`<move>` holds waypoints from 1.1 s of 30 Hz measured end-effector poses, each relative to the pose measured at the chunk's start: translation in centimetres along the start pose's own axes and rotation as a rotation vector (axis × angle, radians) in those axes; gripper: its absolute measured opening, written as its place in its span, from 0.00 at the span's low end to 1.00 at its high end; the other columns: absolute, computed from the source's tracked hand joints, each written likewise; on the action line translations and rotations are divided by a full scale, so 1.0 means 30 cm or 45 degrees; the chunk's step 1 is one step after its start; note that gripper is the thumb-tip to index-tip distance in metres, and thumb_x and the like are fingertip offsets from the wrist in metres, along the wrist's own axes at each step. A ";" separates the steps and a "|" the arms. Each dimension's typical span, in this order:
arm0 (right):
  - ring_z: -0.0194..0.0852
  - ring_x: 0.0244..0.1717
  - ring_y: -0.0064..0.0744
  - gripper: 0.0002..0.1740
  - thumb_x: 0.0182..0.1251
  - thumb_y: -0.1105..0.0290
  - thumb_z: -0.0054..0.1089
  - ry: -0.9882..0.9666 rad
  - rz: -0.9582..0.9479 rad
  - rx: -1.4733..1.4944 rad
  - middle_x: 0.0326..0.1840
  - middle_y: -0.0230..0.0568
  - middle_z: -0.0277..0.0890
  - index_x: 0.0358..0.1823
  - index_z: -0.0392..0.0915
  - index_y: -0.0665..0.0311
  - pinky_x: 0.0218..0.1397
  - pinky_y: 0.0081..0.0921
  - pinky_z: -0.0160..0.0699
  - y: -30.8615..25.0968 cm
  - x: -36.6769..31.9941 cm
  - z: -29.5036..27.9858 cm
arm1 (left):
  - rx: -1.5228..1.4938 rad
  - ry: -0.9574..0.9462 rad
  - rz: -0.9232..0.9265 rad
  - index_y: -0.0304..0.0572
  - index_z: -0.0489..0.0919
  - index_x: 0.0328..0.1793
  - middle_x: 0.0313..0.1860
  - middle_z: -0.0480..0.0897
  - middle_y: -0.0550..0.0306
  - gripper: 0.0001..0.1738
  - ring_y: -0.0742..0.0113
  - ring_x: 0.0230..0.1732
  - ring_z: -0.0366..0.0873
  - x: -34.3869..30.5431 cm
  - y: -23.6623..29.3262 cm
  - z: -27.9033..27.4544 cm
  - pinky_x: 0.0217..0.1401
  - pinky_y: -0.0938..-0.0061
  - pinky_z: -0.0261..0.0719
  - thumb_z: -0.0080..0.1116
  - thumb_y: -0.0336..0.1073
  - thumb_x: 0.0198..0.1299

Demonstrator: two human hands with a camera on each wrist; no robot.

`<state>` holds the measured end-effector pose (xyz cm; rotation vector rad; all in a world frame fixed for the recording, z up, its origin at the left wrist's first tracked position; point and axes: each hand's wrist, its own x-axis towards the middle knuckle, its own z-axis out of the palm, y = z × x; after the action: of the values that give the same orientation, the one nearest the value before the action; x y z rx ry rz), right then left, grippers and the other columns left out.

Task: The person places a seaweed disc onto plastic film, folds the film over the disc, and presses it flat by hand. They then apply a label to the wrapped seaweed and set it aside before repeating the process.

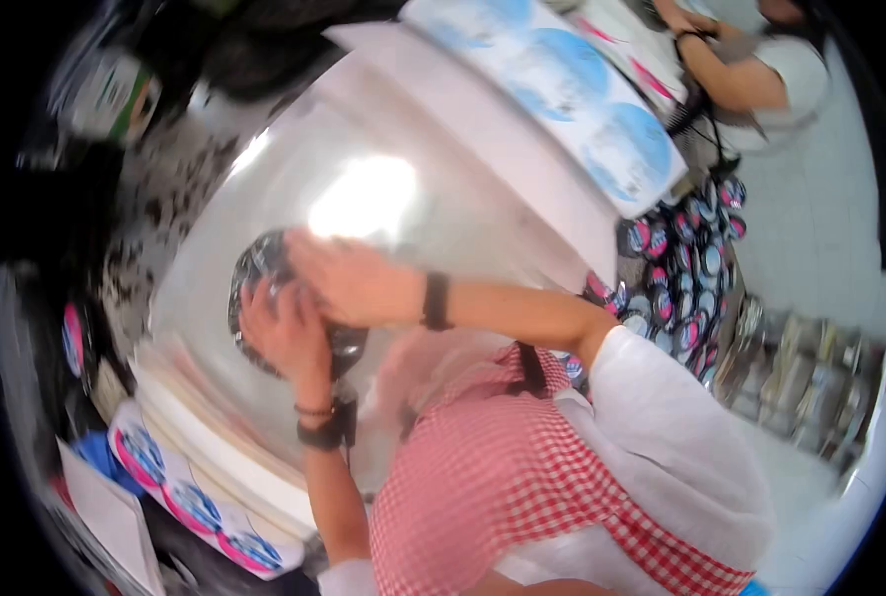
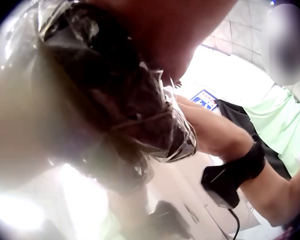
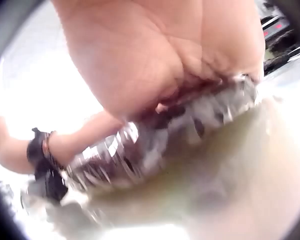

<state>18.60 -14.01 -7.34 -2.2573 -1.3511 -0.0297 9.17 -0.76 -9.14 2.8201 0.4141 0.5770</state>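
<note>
A dark rounded bundle in clear, crinkled plastic wrap (image 1: 349, 348) lies on a shiny metal tabletop (image 1: 443, 233). My left hand (image 1: 289, 333) rests on its near side with the fingers spread over the plastic. Across its far side lies my right hand (image 1: 354, 278), fingers extended. Up close in the right wrist view, the palm (image 3: 165, 50) presses down on the crinkled wrap. The left wrist view shows the glossy wrap (image 2: 155, 125) under the left hand, with the right forearm beyond. What the plastic contains is hard to make out.
White cartons with blue round prints (image 1: 562, 74) stand along the table's far edge, and a similar printed carton (image 1: 200, 502) is at the near left. Many dark tubs with pink labels (image 1: 686, 268) are piled at right, beside stacked clear trays (image 1: 801, 377). Another person (image 1: 741, 74) is at upper right.
</note>
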 end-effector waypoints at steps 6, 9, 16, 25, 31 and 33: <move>0.61 0.68 0.54 0.31 0.60 0.62 0.55 0.238 0.625 -0.927 0.60 0.59 0.69 0.63 0.66 0.73 0.67 0.54 0.57 0.190 -0.330 -0.420 | 0.019 0.045 0.045 0.51 0.81 0.47 0.62 0.74 0.54 0.10 0.47 0.71 0.64 -0.005 0.015 0.007 0.71 0.48 0.57 0.53 0.42 0.67; 0.74 0.52 0.47 0.17 0.61 0.67 0.53 -0.242 0.986 -0.377 0.42 0.55 0.76 0.47 0.76 0.71 0.59 0.42 0.69 0.424 -0.541 -0.629 | 0.066 0.040 0.046 0.50 0.80 0.48 0.63 0.73 0.54 0.11 0.47 0.71 0.64 -0.010 -0.013 0.016 0.71 0.48 0.57 0.51 0.42 0.68; 0.71 0.54 0.51 0.10 0.64 0.69 0.51 0.158 0.578 -0.307 0.50 0.57 0.74 0.41 0.76 0.66 0.55 0.46 0.69 0.450 -0.672 -0.509 | 0.045 0.058 0.039 0.50 0.82 0.48 0.63 0.74 0.53 0.14 0.49 0.71 0.63 -0.010 -0.013 0.014 0.72 0.51 0.57 0.51 0.46 0.69; 0.69 0.47 0.56 0.09 0.56 0.70 0.53 -0.013 0.694 -1.363 0.49 0.59 0.70 0.33 0.79 0.68 0.39 0.44 0.75 0.645 -0.840 -0.494 | 0.047 0.020 0.067 0.47 0.82 0.48 0.63 0.74 0.49 0.15 0.48 0.70 0.64 -0.005 -0.006 -0.006 0.71 0.53 0.58 0.50 0.46 0.70; 0.76 0.46 0.60 0.13 0.56 0.67 0.57 -0.225 0.626 -1.488 0.49 0.67 0.73 0.36 0.80 0.70 0.44 0.39 0.83 0.658 -0.838 -0.566 | 0.047 0.023 0.071 0.45 0.82 0.47 0.62 0.75 0.48 0.14 0.47 0.69 0.64 0.000 -0.009 0.001 0.71 0.52 0.59 0.50 0.45 0.69; 0.77 0.45 0.57 0.13 0.57 0.65 0.57 -0.202 0.622 -0.915 0.49 0.65 0.73 0.36 0.79 0.69 0.46 0.37 0.82 0.678 -0.859 -0.686 | 0.040 0.037 0.089 0.45 0.81 0.47 0.62 0.75 0.48 0.14 0.47 0.69 0.64 -0.005 -0.014 0.007 0.71 0.52 0.59 0.50 0.45 0.70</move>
<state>27.24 -51.69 -4.63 -3.2037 -0.8990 -0.1984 9.03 -0.46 -9.51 2.8692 0.3341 0.6311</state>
